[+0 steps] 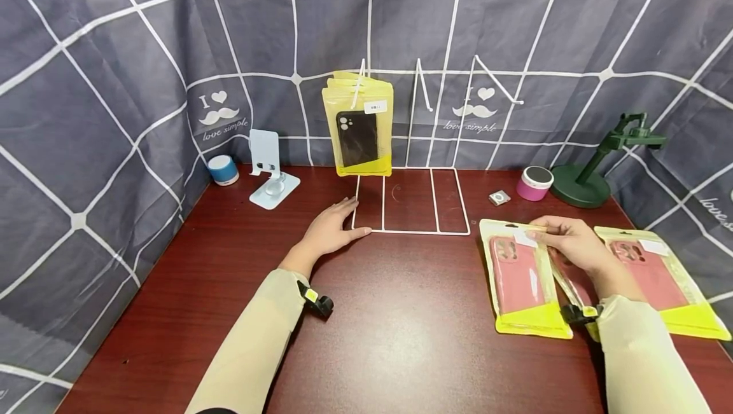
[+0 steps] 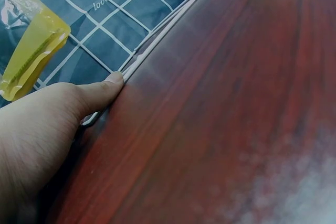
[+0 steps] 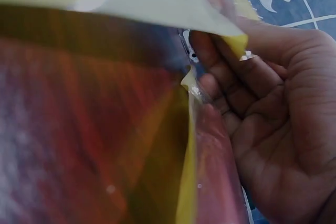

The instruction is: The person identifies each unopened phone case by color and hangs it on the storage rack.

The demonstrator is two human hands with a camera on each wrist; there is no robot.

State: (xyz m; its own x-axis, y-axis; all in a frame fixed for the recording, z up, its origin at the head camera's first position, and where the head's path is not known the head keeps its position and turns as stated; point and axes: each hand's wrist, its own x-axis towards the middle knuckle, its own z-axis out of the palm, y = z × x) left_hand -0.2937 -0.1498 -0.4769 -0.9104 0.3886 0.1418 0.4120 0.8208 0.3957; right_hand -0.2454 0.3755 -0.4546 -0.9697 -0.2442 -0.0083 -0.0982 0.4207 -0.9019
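My left hand (image 1: pixel 331 231) lies flat on the dark red table (image 1: pixel 401 325), fingers straight. Its fingertips touch the front left corner of a white wire rack (image 1: pixel 412 232); the left wrist view shows the thumb (image 2: pixel 100 90) against the rack's wire (image 2: pixel 157 40). Yellow packages with a black phone case (image 1: pixel 357 124) hang on the rack's left hook. At the right lie three yellow packages with pink cases (image 1: pixel 518 277). My right hand (image 1: pixel 569 243) (image 3: pixel 278 103) pinches the top edge of the middle package (image 3: pixel 210 145), which it partly covers.
A blue mini speaker (image 1: pixel 223 170) and a pale phone stand (image 1: pixel 269 175) sit at the back left. A pink round speaker (image 1: pixel 534 183), a small square item (image 1: pixel 499 198) and a green stand (image 1: pixel 595 172) are at the back right. Checked cloth surrounds the table.
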